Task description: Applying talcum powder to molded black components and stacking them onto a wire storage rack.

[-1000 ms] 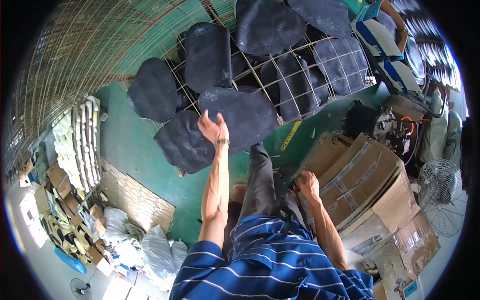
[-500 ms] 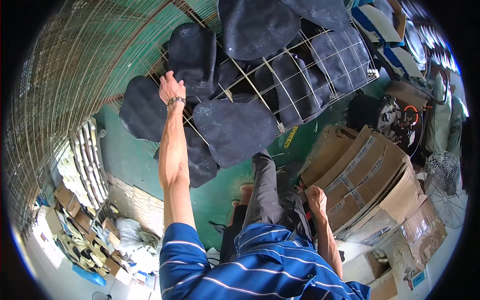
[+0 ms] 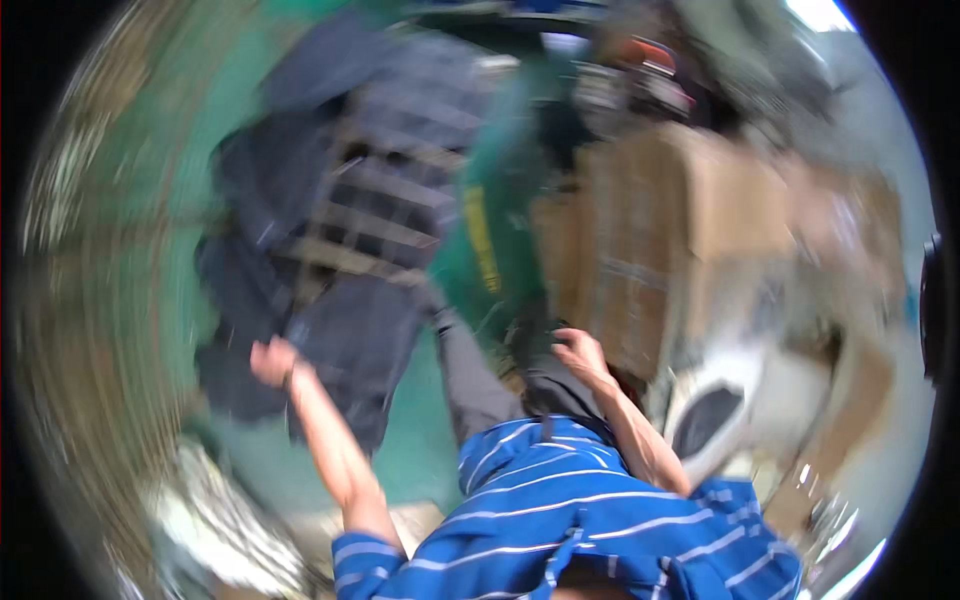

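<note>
My left hand (image 3: 272, 362) hovers over or touches the dark pieces at the near left; blur hides its fingertips and any contact. Close by lies a dark grey, rounded, rubber-like sheet (image 3: 355, 325). More such sheets cover a wire rack (image 3: 345, 255), with a larger dark sheet (image 3: 265, 180) on its far left part. My right hand (image 3: 580, 352) hangs beside my right thigh, its fingers loosely bent and slightly apart, with nothing visible in them.
Brown cardboard boxes (image 3: 635, 240) stand on the right. Green floor (image 3: 500, 230) with a yellow strip (image 3: 480, 240) runs between rack and boxes. At the left rises a wall of thin wires (image 3: 100, 260). A dark oval piece (image 3: 708, 420) rests at the lower right.
My view has swung right, smearing the picture. My left hand has come away from the sheet at the rack's edge and drawn nearer to me. My right hand stays low by my leg.
</note>
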The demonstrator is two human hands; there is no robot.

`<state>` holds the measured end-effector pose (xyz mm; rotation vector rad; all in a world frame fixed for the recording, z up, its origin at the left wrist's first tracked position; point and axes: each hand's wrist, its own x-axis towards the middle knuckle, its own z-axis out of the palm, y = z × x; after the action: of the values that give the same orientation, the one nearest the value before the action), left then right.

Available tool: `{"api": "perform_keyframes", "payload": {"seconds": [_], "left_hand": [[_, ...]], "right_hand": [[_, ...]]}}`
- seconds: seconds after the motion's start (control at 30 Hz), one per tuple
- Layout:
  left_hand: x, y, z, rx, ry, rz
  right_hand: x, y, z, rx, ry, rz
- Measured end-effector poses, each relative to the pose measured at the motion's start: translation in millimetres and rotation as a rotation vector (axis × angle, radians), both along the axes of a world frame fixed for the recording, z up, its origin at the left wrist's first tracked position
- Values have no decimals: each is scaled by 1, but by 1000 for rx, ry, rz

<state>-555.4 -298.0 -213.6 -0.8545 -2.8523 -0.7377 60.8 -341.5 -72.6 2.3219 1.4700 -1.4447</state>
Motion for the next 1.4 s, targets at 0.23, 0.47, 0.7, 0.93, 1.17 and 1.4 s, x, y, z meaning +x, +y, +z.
{"api": "perform_keyframes", "payload": {"seconds": [0.23,0.47,0.7,0.93,1.17,1.4], "left_hand": [[260,-36,21,-128,-541,-228],[446,-16,79,-283,-982,-582],[547,39,129,-405,-966,-883],[606,34,165,-407,-945,-995],[637,10,167,-365,-1112,-989],[694,-10,213,-323,-1327,-1105]], "right_hand": [[174,-113,24,201,-157,-423],[319,-264,47,473,-829,-1289],[425,-363,36,207,-1115,-1364],[491,-403,62,-69,-752,-1247],[690,-369,136,36,-1132,-413],[703,-183,240,226,-1277,17]]}}
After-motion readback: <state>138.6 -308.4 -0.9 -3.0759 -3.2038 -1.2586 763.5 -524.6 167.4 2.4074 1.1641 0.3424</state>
